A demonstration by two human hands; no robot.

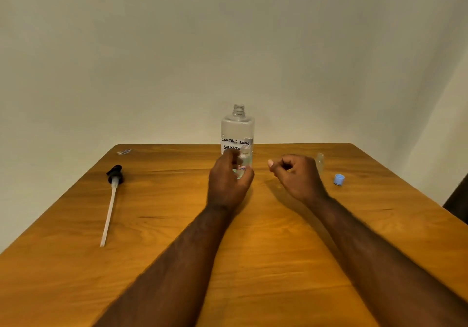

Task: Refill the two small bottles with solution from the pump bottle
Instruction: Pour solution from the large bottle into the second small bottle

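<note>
Left hand (228,174) is gripping a small bottle (243,162), fingers wrapping its upright body (neck pointing up), just before the pump bottle (237,126). Right hand (295,176) is curling nearby; whether it is holding anything is hidden.

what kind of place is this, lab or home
Likely a home, not a lab: a wooden table against a bare wall, and a clear bottle labelled by hand.
</note>
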